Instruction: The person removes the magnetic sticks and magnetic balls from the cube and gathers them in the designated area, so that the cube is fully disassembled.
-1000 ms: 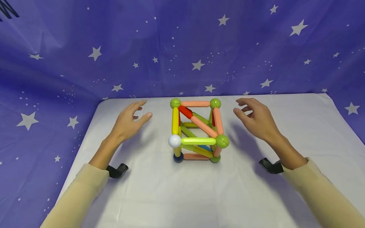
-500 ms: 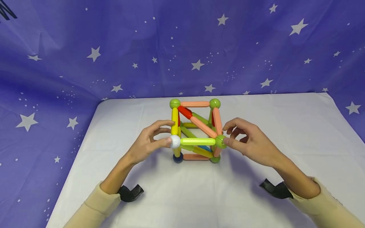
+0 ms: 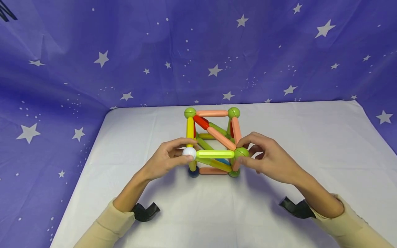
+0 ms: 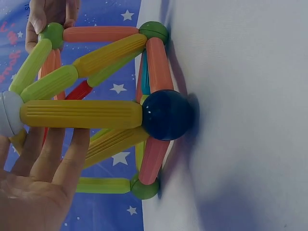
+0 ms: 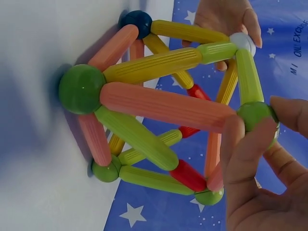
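One white cloth-covered worktop [image 3: 192, 213] carries an upright, cube-shaped frame [image 3: 221, 137] of multicoloured ribbed rods and glossy balls, standing towards its far side. The left hand [image 3: 165, 158] and the right hand [image 3: 268, 158] hold this frame at either end of a lime-green ribbed rod [image 3: 215, 154] along its near top edge, the left gripping a glossy white ball [image 3: 188, 152], the right pinching a glossy green ball [image 3: 241, 153].
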`<action>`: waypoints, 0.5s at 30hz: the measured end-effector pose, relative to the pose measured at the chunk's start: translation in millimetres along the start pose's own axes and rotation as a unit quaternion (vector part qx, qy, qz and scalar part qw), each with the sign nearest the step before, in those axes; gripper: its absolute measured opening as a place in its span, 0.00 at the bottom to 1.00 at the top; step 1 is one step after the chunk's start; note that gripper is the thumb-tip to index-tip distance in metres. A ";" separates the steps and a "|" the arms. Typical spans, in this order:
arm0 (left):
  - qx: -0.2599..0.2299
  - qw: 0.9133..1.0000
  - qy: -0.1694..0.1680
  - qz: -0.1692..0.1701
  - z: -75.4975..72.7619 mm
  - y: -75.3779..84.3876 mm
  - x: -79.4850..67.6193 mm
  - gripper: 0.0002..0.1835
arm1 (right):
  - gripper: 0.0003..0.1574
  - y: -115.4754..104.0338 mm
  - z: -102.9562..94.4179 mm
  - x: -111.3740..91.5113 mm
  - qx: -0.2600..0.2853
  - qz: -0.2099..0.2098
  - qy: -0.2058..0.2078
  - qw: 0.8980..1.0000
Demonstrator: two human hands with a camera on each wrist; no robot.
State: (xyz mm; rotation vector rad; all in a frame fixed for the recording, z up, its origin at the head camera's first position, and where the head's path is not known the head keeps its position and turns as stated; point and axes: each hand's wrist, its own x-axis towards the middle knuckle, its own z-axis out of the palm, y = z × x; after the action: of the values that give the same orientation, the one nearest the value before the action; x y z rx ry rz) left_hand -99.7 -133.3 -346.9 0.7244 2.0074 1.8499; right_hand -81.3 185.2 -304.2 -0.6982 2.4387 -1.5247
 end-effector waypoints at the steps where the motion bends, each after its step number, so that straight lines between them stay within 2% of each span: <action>1: 0.001 1.000 0.001 0.000 -0.2 0.3 0.1 0.20 | 0.14 0.0 0.4 0.1 0.007 -0.003 -0.001 1.000; 8: 0.004 1.000 -0.008 0.007 -1.4 2.2 1.1 0.17 | 0.18 2.0 5.4 0.8 -0.032 -0.050 0.029 0.998; 15: -0.001 1.000 -0.012 0.005 -1.4 0.8 1.8 0.17 | 0.19 1.7 8.0 2.4 -0.047 -0.049 0.035 0.997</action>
State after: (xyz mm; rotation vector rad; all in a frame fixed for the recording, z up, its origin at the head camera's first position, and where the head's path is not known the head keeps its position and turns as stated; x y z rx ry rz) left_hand -101.8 -133.4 -345.8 0.7542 1.9913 1.8396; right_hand -80.8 178.2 -309.1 -0.8057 2.5782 -1.5027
